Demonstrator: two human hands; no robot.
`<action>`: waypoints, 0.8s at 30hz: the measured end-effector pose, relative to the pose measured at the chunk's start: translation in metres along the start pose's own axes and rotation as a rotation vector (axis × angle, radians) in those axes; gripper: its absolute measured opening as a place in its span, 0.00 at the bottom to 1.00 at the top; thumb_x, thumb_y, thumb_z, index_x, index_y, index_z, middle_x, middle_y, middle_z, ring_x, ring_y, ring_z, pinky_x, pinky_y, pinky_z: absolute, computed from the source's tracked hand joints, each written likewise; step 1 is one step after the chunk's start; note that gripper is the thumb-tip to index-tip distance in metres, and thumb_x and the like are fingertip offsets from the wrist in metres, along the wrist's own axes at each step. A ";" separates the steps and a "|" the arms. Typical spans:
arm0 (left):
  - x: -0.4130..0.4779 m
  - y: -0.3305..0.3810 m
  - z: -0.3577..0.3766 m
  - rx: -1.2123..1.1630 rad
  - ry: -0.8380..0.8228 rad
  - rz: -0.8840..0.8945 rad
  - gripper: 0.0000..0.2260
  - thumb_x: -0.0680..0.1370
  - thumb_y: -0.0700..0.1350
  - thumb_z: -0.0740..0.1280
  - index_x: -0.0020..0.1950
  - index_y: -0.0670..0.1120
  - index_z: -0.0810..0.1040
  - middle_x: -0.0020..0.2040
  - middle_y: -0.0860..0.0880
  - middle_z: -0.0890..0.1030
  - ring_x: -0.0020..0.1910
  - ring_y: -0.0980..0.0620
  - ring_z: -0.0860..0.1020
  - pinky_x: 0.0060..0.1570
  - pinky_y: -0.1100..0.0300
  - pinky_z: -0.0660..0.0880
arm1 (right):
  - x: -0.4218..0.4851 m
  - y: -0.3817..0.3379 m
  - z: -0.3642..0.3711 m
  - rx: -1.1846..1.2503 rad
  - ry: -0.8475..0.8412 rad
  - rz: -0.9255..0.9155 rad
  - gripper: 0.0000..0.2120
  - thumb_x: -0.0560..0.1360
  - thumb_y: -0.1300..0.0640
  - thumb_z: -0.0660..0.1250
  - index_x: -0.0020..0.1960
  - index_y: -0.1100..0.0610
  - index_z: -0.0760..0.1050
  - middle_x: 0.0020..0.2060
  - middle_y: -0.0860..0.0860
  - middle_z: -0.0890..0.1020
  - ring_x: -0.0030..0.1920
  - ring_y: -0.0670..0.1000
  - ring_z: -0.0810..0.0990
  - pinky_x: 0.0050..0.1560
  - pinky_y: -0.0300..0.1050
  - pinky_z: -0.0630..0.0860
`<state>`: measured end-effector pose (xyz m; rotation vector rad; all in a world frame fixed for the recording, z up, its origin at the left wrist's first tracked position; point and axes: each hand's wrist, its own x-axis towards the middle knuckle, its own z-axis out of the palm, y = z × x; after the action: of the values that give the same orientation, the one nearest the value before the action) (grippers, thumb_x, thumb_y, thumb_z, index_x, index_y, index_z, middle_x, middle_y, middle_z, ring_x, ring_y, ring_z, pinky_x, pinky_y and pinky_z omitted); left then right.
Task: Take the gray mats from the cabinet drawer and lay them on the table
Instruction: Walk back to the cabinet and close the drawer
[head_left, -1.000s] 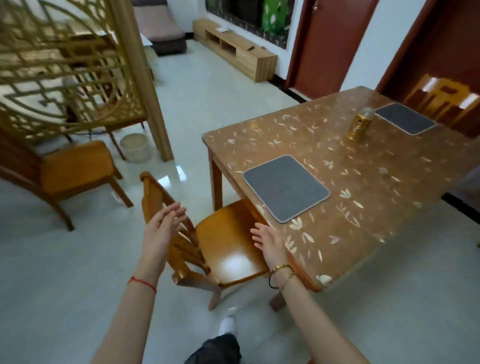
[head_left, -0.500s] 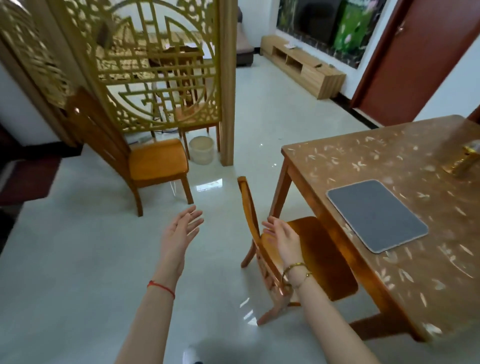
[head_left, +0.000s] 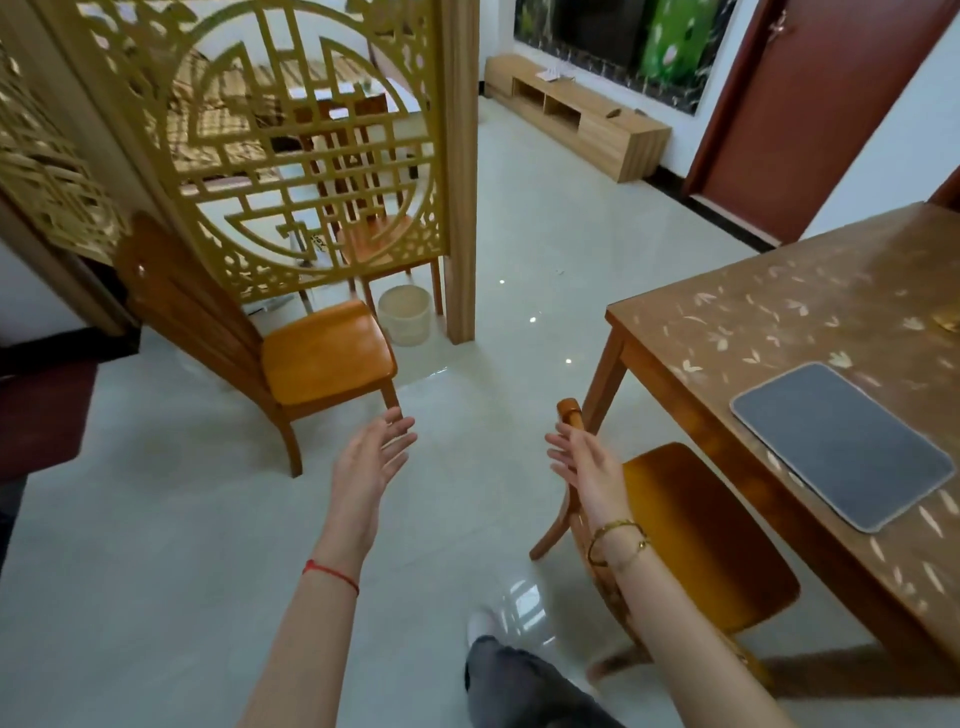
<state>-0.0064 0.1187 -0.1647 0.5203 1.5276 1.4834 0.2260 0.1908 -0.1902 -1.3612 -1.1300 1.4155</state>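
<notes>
A wooden chair (head_left: 691, 540) stands pushed toward the tabletop (head_left: 810, 322) on the right, its back rail just behind the right hand (head_left: 589, 467). A second chair (head_left: 317, 358) sits to the far left before a gold lattice screen (head_left: 291, 145), with a pale waste bin (head_left: 405, 314) beside its post; whether the bin holds anything cannot be seen. One gray mat (head_left: 839, 441) lies flat on the tabletop near its near-right edge. Both hands are empty, fingers spread loosely, palms facing each other over the tiled floor (head_left: 156, 545); the left hand (head_left: 371, 460) touches nothing.
</notes>
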 end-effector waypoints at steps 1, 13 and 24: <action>0.013 0.003 -0.001 0.006 -0.005 -0.005 0.16 0.83 0.53 0.58 0.65 0.47 0.77 0.58 0.49 0.83 0.59 0.50 0.81 0.66 0.50 0.75 | 0.010 0.000 0.007 0.002 0.007 0.004 0.18 0.82 0.51 0.55 0.64 0.59 0.74 0.57 0.54 0.82 0.57 0.53 0.80 0.56 0.42 0.78; 0.221 0.063 0.025 0.082 -0.051 0.025 0.17 0.83 0.52 0.58 0.66 0.46 0.77 0.59 0.48 0.83 0.59 0.49 0.81 0.66 0.47 0.74 | 0.197 -0.028 0.098 0.110 0.064 0.036 0.13 0.82 0.55 0.56 0.59 0.58 0.76 0.54 0.57 0.82 0.56 0.57 0.81 0.55 0.45 0.79; 0.413 0.123 0.130 0.093 -0.232 0.006 0.18 0.83 0.52 0.58 0.68 0.44 0.76 0.59 0.48 0.83 0.60 0.50 0.81 0.67 0.50 0.73 | 0.369 -0.080 0.102 0.163 0.248 0.007 0.13 0.82 0.55 0.56 0.59 0.58 0.76 0.52 0.55 0.83 0.51 0.52 0.81 0.51 0.41 0.79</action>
<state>-0.1390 0.5487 -0.1601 0.7264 1.4173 1.3109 0.1054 0.5625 -0.1980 -1.3806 -0.8321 1.2733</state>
